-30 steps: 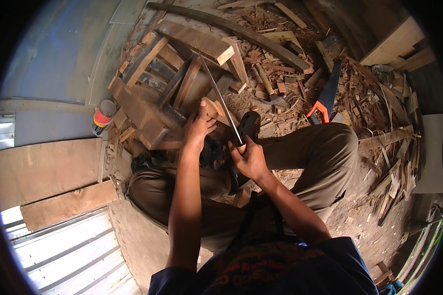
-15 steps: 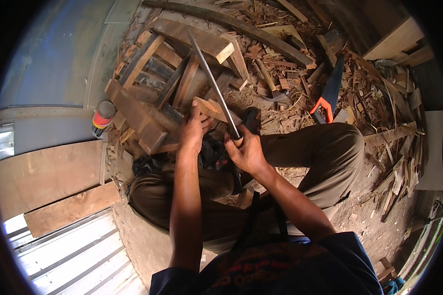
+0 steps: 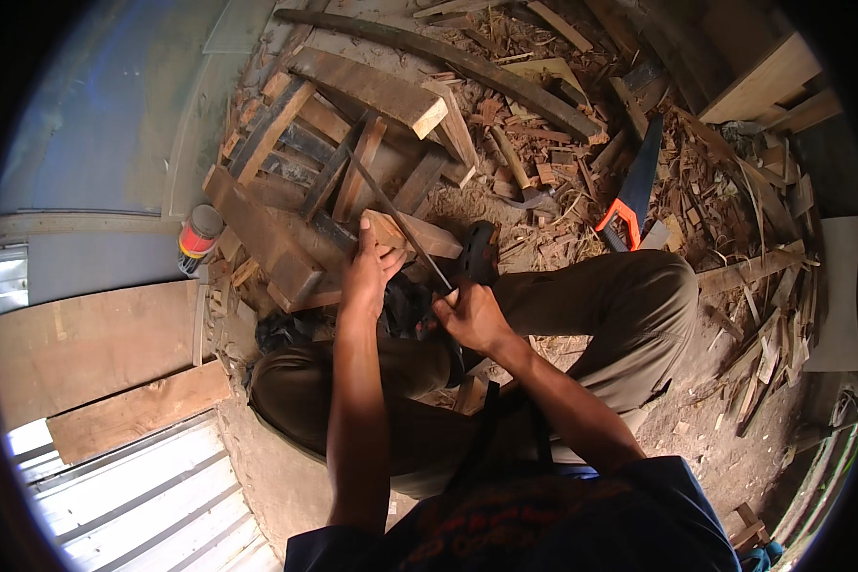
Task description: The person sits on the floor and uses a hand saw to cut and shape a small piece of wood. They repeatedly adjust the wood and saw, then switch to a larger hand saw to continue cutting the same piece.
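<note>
My left hand (image 3: pixel 366 272) grips the near left end of a short wooden block (image 3: pixel 437 238), thumb on top and fingers along its side. The block lies tilted between my knees, its pale cut end toward the left hand. My right hand (image 3: pixel 475 316) is closed around the wooden handle of a machete (image 3: pixel 382 196). Its long, thin blade is seen almost edge-on and crosses over the block, pointing away and to the left. Whether the blade touches the wood, I cannot tell.
Thick timber pieces (image 3: pixel 362 86) and slatted lengths lie ahead of me. A handsaw (image 3: pixel 644 181) with an orange handle and an axe-like tool with a wooden handle (image 3: pixel 512 158) rest among chips at right. A red-and-black can (image 3: pixel 200 232) stands by the left wall.
The machete's blade has swung down, its tip now nearer me, and my right hand has lowered slightly. More of the wooden block shows; my left hand still holds it.
</note>
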A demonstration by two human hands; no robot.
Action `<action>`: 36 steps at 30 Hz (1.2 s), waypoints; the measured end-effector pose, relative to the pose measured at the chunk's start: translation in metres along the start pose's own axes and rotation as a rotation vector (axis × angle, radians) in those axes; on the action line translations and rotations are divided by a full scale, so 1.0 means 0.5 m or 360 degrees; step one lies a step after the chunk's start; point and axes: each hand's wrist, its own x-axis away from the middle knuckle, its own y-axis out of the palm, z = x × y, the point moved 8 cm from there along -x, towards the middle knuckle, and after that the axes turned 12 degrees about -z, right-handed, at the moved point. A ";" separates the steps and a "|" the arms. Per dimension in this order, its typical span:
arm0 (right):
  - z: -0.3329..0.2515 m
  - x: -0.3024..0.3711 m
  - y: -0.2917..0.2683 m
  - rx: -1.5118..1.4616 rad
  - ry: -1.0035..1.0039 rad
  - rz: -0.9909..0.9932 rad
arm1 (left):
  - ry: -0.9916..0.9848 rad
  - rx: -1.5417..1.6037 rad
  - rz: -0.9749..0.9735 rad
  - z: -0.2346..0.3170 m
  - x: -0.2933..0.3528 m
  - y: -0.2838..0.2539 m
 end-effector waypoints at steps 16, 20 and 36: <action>-0.118 0.010 -0.038 -0.0157 -0.0409 0.0267 | 0.0037 -0.0238 -0.0053 -0.020 -0.016 -0.033; 0.020 -0.021 0.030 0.0032 -0.0017 -0.0047 | -0.0003 -0.0118 0.0092 -0.035 -0.021 -0.055; -0.132 0.001 -0.037 0.0021 -0.0208 0.0097 | 0.0125 -0.0042 -0.0011 -0.021 -0.013 -0.049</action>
